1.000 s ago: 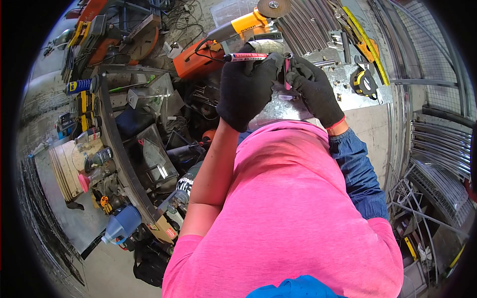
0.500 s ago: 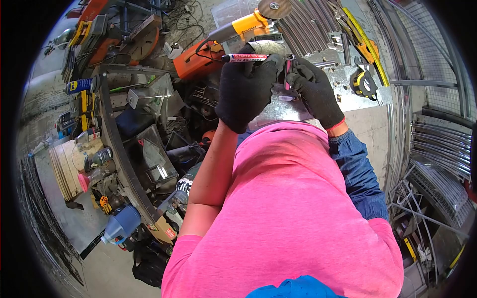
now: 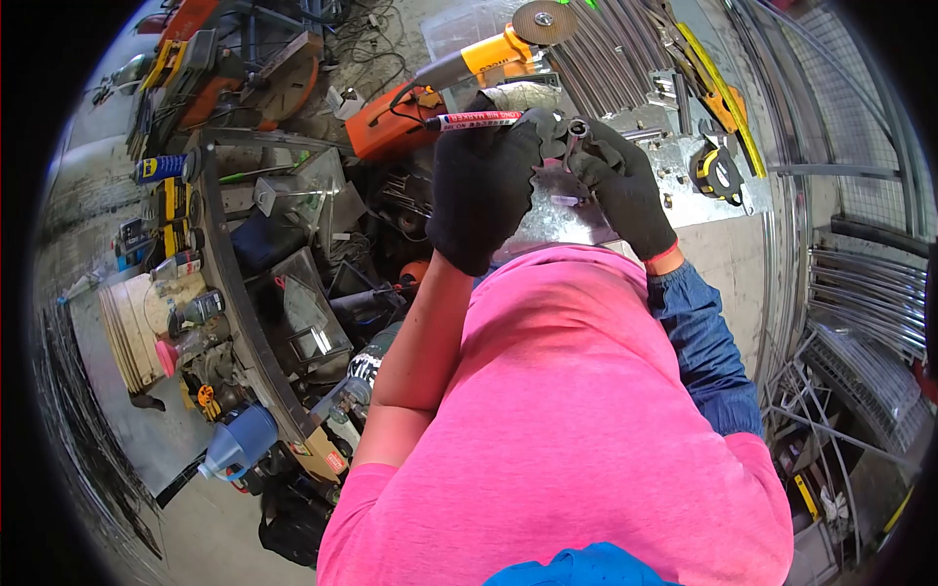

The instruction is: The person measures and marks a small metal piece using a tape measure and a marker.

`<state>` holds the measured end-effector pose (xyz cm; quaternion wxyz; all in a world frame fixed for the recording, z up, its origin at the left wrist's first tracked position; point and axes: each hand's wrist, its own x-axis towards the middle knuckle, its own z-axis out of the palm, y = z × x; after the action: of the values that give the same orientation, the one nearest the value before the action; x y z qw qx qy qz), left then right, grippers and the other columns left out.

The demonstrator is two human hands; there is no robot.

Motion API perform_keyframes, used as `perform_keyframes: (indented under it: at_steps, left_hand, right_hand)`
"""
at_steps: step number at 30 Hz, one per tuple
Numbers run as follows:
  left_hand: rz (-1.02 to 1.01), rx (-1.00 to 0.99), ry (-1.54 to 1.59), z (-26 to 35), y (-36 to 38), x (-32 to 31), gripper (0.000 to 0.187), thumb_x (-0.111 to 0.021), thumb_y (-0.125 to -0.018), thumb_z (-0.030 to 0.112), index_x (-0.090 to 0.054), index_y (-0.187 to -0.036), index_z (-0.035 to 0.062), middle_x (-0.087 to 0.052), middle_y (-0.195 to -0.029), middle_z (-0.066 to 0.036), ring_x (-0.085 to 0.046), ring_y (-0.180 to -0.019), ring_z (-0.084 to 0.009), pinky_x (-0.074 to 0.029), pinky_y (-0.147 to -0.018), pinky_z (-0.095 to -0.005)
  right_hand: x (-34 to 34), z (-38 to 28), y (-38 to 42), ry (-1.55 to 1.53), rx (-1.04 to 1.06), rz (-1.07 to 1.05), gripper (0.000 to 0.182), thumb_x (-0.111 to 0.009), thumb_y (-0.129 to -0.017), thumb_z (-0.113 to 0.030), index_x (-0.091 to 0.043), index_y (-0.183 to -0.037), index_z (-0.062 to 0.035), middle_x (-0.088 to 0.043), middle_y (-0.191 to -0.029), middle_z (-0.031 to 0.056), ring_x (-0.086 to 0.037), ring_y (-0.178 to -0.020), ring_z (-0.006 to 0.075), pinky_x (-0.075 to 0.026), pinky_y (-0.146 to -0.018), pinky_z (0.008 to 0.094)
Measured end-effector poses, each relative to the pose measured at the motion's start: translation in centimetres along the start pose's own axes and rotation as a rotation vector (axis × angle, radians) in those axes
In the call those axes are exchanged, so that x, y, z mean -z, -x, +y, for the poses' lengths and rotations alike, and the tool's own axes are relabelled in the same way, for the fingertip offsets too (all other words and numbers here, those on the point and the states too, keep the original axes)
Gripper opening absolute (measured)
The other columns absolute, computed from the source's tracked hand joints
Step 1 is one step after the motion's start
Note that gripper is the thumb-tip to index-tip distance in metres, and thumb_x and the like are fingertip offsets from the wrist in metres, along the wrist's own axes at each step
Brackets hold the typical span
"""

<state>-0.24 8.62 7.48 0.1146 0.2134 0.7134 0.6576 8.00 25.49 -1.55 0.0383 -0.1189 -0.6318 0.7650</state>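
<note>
A long-nib marker (image 3: 481,120), white and red with a dark end, lies across the fingers of my left hand (image 3: 481,190), which is closed round it in a black glove. My right hand (image 3: 626,188), gloved in black too, pinches a short shiny metal tube (image 3: 576,137) with its round open end facing up. The left fingertips are right beside the tube. Below the hands, a metal sheet (image 3: 557,227) covers the work surface, with a small pale piece (image 3: 565,201) lying on it.
An angle grinder (image 3: 489,56) with a disc lies ahead, near an orange box-shaped tool (image 3: 389,122). Metal tubes (image 3: 611,54) lie side by side at the back. To the right are a tape measure (image 3: 716,174) and a yellow ruler (image 3: 718,88). A cluttered bench (image 3: 244,303) stands left.
Both hands have shifted slightly toward my body. The marker has tilted a little, and the metal tube has turned so its open end shows more toward me.
</note>
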Motion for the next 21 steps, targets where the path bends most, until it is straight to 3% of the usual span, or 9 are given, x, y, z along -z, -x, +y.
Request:
perform_keyframes:
  at_steps: [3, 6, 8, 9, 11, 14, 18, 20, 21]
  left_hand:
    - [-0.017, -0.094, -0.133, -0.3, 0.3, 0.4, 0.011, -0.062, -0.096, 0.002, -0.070, -0.103, 0.0010, -0.071, -0.080, -0.008, -0.068, -0.071, -0.0152, -0.052, -0.065, -0.0305]
    - [-0.078, -0.174, -0.339, 0.2, 0.1, 1.1, 0.016, -0.063, -0.097, -0.001, -0.074, -0.108, -0.0047, -0.073, -0.094, -0.010, -0.068, -0.076, -0.0166, -0.055, -0.071, -0.0322]
    - [-0.105, -0.649, -0.835, 0.1, -0.2, 1.6, 0.016, -0.063, -0.096, -0.001, -0.074, -0.108, -0.0037, -0.073, -0.096, -0.011, -0.067, -0.073, -0.0163, -0.054, -0.069, -0.0308]
    - [-0.105, -0.649, -0.835, 0.3, 0.0, 1.4, 0.016, -0.063, -0.096, -0.001, -0.074, -0.108, -0.0037, -0.073, -0.096, -0.011, -0.067, -0.073, -0.0163, -0.054, -0.069, -0.0308]
    - [-0.096, -0.073, -0.273, 1.1, 0.5, 0.7, 0.018, -0.063, -0.095, -0.001, -0.072, -0.110, -0.0023, -0.072, -0.094, -0.009, -0.066, -0.072, -0.0139, -0.053, -0.067, -0.0293]
    - [-0.144, -0.136, -0.476, 0.9, 0.5, 0.9, 0.020, -0.062, -0.095, -0.001, -0.071, -0.114, -0.0012, -0.073, -0.091, -0.006, -0.065, -0.071, -0.0098, -0.053, -0.066, -0.0273]
    - [-0.111, -0.196, -0.394, 0.7, 0.5, 0.6, 0.021, -0.063, -0.097, 0.001, -0.069, -0.117, -0.0011, -0.074, -0.088, -0.004, -0.064, -0.070, -0.0066, -0.053, -0.064, -0.0261]
    - [-0.111, -0.019, -0.246, 1.8, 0.4, 0.5, 0.017, -0.068, -0.095, 0.011, -0.071, -0.109, 0.0019, -0.072, -0.078, -0.013, -0.071, -0.068, -0.0252, -0.054, -0.064, -0.0346]
    - [-0.113, -0.018, -0.246, 1.7, 0.5, 0.4, 0.017, -0.068, -0.095, 0.011, -0.071, -0.109, 0.0019, -0.072, -0.078, -0.013, -0.071, -0.068, -0.0252, -0.054, -0.064, -0.0346]
  right_hand:
    - [0.0, 0.2, 0.2, 0.031, 0.037, 0.012, 0.044, -0.062, -0.101, -0.008, -0.060, -0.143, 0.0005, -0.071, -0.119, 0.0088, -0.068, -0.102, 0.0130, -0.057, -0.091, 0.0295]
    - [0.1, 0.1, 0.3, 0.056, 0.067, -0.010, 0.042, -0.062, -0.101, -0.008, -0.061, -0.142, 0.0003, -0.072, -0.116, 0.0070, -0.068, -0.100, 0.0123, -0.057, -0.090, 0.0287]
    - [-0.2, -0.1, 0.4, 0.036, 0.046, 0.004, 0.041, -0.063, -0.101, -0.007, -0.062, -0.141, 0.0001, -0.071, -0.115, 0.0056, -0.067, -0.099, 0.0117, -0.056, -0.089, 0.0281]
    - [-0.1, -0.1, 0.5, 0.035, 0.045, 0.004, 0.041, -0.063, -0.101, -0.007, -0.062, -0.141, 0.0001, -0.071, -0.115, 0.0056, -0.067, -0.099, 0.0117, -0.056, -0.089, 0.0281]
    - [-0.1, 0.1, 0.5, 0.064, 0.086, -0.015, 0.040, -0.063, -0.102, -0.008, -0.062, -0.141, 0.0001, -0.071, -0.115, 0.0054, -0.067, -0.098, 0.0120, -0.057, -0.089, 0.0282]
    - [-0.2, 0.1, 0.6, 0.013, 0.126, -0.027, 0.040, -0.063, -0.103, -0.008, -0.062, -0.142, 0.0000, -0.071, -0.115, 0.0056, -0.067, -0.099, 0.0121, -0.057, -0.089, 0.0285]
    - [-0.1, 0.1, 0.5, 0.013, 0.130, -0.018, 0.040, -0.063, -0.103, -0.007, -0.061, -0.142, 0.0002, -0.071, -0.115, 0.0063, -0.067, -0.100, 0.0122, -0.058, -0.088, 0.0289]
    - [0.1, 0.7, 0.5, 0.065, 0.161, -0.017, 0.039, -0.063, -0.103, -0.007, -0.062, -0.142, 0.0003, -0.072, -0.117, 0.0070, -0.068, -0.100, 0.0122, -0.058, -0.088, 0.0292]
    - [0.1, 0.6, 0.6, 0.065, 0.160, -0.016, 0.039, -0.063, -0.103, -0.007, -0.062, -0.142, 0.0003, -0.072, -0.117, 0.0070, -0.068, -0.100, 0.0122, -0.058, -0.088, 0.0292]
